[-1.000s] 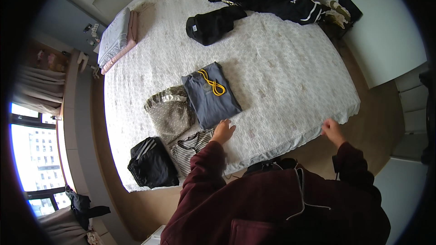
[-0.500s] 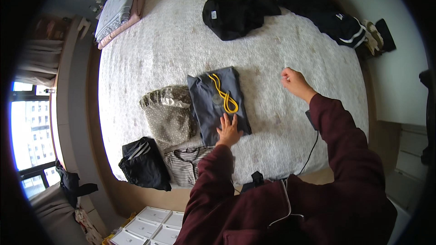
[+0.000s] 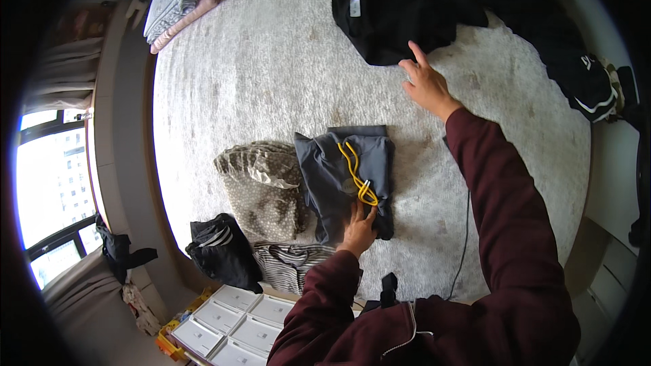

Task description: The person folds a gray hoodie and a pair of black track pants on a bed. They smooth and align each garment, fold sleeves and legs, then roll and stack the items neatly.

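Note:
A folded dark grey garment (image 3: 324, 179) with a yellow drawstring (image 3: 354, 166) lies on the bed. My left hand (image 3: 359, 232) rests on its lower part with fingers stretched out, the tips close to the cord's looped end. Farther off, a black garment (image 3: 410, 17) with a small white label lies loosely bunched. My right hand (image 3: 428, 88) is empty and reaches to its near edge, fingers apart and the index finger extended; whether the fingertip touches the cloth I cannot tell.
Left of the grey garment lie a brown-green dotted garment (image 3: 264, 196), a striped top (image 3: 291, 264) and folded black clothing (image 3: 222, 251). Folded blankets (image 3: 183, 3) sit at the far left of the bed (image 3: 258, 88). More dark clothes (image 3: 569, 61) lie at the far right. White boxes (image 3: 234, 322) stand below.
My right hand has moved forward to the black garment, its fingers opening out. My left hand stays on the grey garment. The view has shifted.

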Demonstrator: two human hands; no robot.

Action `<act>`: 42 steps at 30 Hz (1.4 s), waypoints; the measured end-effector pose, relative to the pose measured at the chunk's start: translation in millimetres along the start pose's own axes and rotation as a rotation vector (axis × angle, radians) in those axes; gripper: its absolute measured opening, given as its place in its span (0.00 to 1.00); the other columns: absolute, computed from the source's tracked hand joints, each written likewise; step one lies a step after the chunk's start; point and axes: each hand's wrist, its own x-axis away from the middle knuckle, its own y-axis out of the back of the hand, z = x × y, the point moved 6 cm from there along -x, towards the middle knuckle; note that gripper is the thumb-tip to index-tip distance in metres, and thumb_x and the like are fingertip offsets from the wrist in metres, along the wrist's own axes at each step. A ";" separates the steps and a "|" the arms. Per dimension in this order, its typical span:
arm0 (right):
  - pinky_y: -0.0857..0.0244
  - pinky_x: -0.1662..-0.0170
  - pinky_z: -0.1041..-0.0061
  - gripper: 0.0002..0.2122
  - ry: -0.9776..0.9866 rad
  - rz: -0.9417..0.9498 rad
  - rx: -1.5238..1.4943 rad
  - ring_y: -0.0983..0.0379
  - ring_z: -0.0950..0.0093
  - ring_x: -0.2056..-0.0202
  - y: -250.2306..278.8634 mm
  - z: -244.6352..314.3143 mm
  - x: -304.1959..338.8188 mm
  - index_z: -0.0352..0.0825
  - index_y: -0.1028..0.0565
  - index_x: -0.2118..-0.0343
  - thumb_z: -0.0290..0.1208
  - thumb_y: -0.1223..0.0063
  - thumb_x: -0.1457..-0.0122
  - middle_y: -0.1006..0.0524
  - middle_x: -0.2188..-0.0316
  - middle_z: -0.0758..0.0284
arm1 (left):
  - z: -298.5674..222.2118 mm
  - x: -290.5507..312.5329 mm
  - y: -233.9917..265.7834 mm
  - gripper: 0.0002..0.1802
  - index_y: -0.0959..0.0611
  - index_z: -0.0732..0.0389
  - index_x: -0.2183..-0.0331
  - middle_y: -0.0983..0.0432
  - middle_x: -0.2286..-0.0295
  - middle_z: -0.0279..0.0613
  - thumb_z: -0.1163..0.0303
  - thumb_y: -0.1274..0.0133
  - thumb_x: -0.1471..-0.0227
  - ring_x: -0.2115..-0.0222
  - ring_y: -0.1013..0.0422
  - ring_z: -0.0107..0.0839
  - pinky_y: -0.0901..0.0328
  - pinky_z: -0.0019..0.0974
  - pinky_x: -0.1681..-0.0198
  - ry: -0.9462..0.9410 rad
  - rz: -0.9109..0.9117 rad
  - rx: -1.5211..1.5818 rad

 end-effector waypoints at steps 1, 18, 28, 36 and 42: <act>0.28 0.59 0.61 0.16 -0.102 0.114 0.042 0.24 0.55 0.60 -9.0 -8.7 -14.5 0.37 0.29 0.56 0.25 0.44 0.50 0.44 0.36 0.55 | -0.5 0.1 1.5 0.44 0.36 0.41 0.37 0.62 0.34 0.58 0.62 0.37 0.55 0.33 0.60 0.56 0.54 0.71 0.39 -0.006 -0.022 -0.054; 0.36 0.76 0.63 0.07 0.147 0.096 0.225 0.29 0.59 0.82 158.5 88.8 221.1 0.34 0.28 0.77 0.28 0.41 0.49 0.28 0.85 0.58 | 4.4 -5.2 -2.5 0.43 0.32 0.49 0.39 0.61 0.34 0.59 0.66 0.37 0.59 0.34 0.59 0.59 0.50 0.70 0.41 -0.047 -0.075 -0.016; 0.40 0.77 0.62 0.03 -0.174 1.025 0.109 0.25 0.61 0.79 150.6 170.1 528.5 0.38 0.27 0.78 0.23 0.47 0.52 0.27 0.85 0.60 | -55.1 26.9 27.7 0.40 0.34 0.57 0.40 0.53 0.37 0.59 0.59 0.40 0.54 0.36 0.53 0.56 0.56 0.76 0.42 0.019 -0.093 -0.357; 0.38 0.74 0.61 0.05 -0.278 0.732 0.074 0.25 0.63 0.78 169.8 185.9 614.1 0.39 0.27 0.73 0.23 0.45 0.53 0.26 0.84 0.65 | -291.6 71.9 -55.0 0.12 0.20 0.61 0.61 0.23 0.61 0.48 0.75 0.47 0.52 0.58 0.27 0.46 0.31 0.43 0.56 -1.100 -0.156 -0.264; 0.40 0.72 0.63 0.10 -0.490 0.596 0.113 0.27 0.63 0.79 219.2 186.8 680.9 0.38 0.29 0.64 0.22 0.46 0.52 0.26 0.84 0.67 | -274.3 55.2 -132.5 0.12 0.20 0.59 0.62 0.23 0.62 0.48 0.75 0.47 0.53 0.62 0.23 0.47 0.28 0.44 0.63 -0.783 0.112 -0.806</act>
